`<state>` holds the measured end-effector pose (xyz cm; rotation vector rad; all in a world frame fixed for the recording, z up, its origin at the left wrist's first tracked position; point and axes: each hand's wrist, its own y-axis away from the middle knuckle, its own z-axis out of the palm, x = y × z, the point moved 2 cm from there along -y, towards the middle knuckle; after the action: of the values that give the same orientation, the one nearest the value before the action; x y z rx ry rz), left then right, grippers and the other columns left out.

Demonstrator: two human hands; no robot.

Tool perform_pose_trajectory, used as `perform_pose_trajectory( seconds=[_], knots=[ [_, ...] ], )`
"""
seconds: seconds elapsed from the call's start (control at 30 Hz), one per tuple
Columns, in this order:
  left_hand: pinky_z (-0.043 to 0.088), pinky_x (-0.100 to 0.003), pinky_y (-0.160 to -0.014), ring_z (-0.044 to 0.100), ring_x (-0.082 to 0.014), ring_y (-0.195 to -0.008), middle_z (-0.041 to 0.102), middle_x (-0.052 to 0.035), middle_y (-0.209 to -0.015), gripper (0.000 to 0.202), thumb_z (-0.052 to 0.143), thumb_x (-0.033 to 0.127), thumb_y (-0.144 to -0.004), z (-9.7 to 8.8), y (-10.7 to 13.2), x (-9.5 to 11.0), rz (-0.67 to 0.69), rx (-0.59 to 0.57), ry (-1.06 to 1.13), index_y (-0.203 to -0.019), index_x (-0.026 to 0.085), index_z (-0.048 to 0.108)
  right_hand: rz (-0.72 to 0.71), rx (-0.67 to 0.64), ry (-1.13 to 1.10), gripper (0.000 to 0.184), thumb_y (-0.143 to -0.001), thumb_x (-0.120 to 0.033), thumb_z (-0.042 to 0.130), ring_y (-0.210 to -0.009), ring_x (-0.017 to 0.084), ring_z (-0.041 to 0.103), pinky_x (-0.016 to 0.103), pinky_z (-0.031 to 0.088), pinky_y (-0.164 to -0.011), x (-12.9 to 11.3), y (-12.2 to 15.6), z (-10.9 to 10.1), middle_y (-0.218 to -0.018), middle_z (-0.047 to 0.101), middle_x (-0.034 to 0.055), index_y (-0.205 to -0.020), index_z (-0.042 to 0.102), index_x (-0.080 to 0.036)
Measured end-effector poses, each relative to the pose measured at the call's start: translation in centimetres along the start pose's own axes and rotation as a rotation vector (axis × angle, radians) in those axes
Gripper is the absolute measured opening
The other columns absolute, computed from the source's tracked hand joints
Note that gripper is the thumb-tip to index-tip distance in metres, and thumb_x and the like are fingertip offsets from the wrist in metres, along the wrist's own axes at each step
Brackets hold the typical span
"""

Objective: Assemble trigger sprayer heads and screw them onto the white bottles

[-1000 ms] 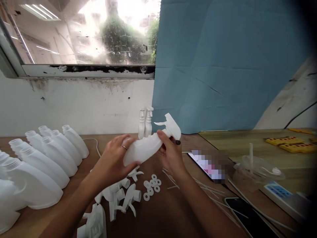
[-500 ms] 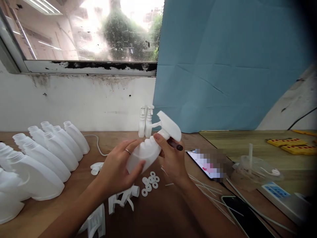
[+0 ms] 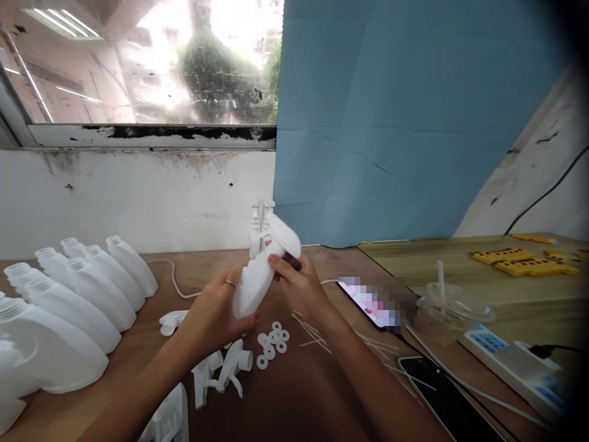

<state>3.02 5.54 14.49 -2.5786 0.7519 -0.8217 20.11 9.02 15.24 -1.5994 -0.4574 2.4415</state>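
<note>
Leaning to the right above the table (image 3: 313, 399), a white bottle (image 3: 252, 287) is clasped in both hands, with a trigger head (image 3: 286, 236) on its neck. The left hand (image 3: 223, 301) is wrapped around the lower body; the right hand (image 3: 301, 283) is closed around the neck just under the head, a dark stick (image 3: 293, 263) also in its grip. Whether the head is fully tight I cannot tell — at a guess, this unit is nearly complete.

Behind it, two spray bottles (image 3: 254, 232) stand upright near the wall (image 3: 202, 190), heads on, and look finished. Plenty seems left: at the left, rows of open bottles (image 3: 87, 285) show bare threaded necks, and below the hands lie loose heads (image 3: 234, 363), washers (image 3: 270, 352) and, to their right, thin tubes (image 3: 313, 334).

The open bottles are smooth, milky plastic with curved shoulders and flat bases; the loose heads are glossier, with hooked triggers and round collars. The washers are flat rings in a small cluster, the tubes straight and slender — scattered near a lit phone (image 3: 361, 301). Farther right sits a clear plastic cup (image 3: 453, 316); beyond, a creased blue cloth (image 3: 368, 123) hangs beside the window (image 3: 151, 67).
</note>
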Motion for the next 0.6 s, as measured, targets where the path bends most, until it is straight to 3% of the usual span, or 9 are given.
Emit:
perform_pose_trajectory(
  seconds=[0.13,0.3,0.4,0.5,0.6],
  knots=[
    [0.044,-0.046,-0.102,0.049,-0.0308,-0.121,0.048,-0.0119,-0.133,0.076,0.073,0.038,-0.072,0.2,0.1,-0.5,0.011,-0.002,-0.041,-0.14,0.023,0.041,-0.01,0.128,0.026,0.043,-0.06,-0.031,0.085,-0.077,0.015,0.059,0.027,0.048,-0.069,0.6,-0.6,-0.6,-0.089,0.068,0.0015,-0.097,0.066,-0.018],
    [0.047,-0.044,-0.097,0.054,-0.0294,-0.115,0.05,-0.0113,-0.13,0.075,0.072,0.045,-0.074,0.0,0.3,0.0,0.006,-0.077,0.031,-0.14,0.024,0.043,0.013,-0.036,-0.025,0.04,-0.064,-0.029,0.08,-0.088,0.02,0.063,0.033,0.049,-0.082,-0.3,-0.4,-0.3,-0.094,0.071,0.0061,-0.099,0.066,-0.016],
    [0.047,-0.044,-0.098,0.054,-0.0293,-0.115,0.05,-0.0114,-0.13,0.073,0.073,0.046,-0.074,-0.4,0.6,0.5,-0.015,-0.069,0.069,-0.139,0.023,0.046,0.06,0.002,0.037,0.046,-0.06,-0.029,0.084,-0.084,0.019,0.063,0.034,0.05,-0.08,-1.0,-0.3,-0.4,-0.091,0.071,0.0044,-0.1,0.065,-0.016],
    [0.046,-0.044,-0.099,0.054,-0.0296,-0.117,0.051,-0.0095,-0.132,0.071,0.073,0.046,-0.074,-1.7,1.2,1.3,-0.035,-0.067,0.143,-0.138,0.027,0.047,0.07,-0.046,0.033,0.042,-0.058,-0.029,0.084,-0.085,0.021,0.064,0.034,0.05,-0.08,-1.9,-0.2,-0.6,-0.087,0.071,0.0049,-0.093,0.067,-0.015],
    [0.05,-0.042,-0.094,0.058,-0.0286,-0.112,0.057,-0.0075,-0.128,0.065,0.064,0.053,-0.079,-3.4,3.0,1.7,-0.114,-0.186,0.376,-0.138,0.03,0.049,0.062,-0.157,-0.058,0.034,-0.058,-0.03,0.08,-0.084,0.022,0.065,0.035,0.05,-0.078,-2.7,0.5,-0.2,-0.082,0.07,0.0048,-0.088,0.069,-0.017]
  ],
)
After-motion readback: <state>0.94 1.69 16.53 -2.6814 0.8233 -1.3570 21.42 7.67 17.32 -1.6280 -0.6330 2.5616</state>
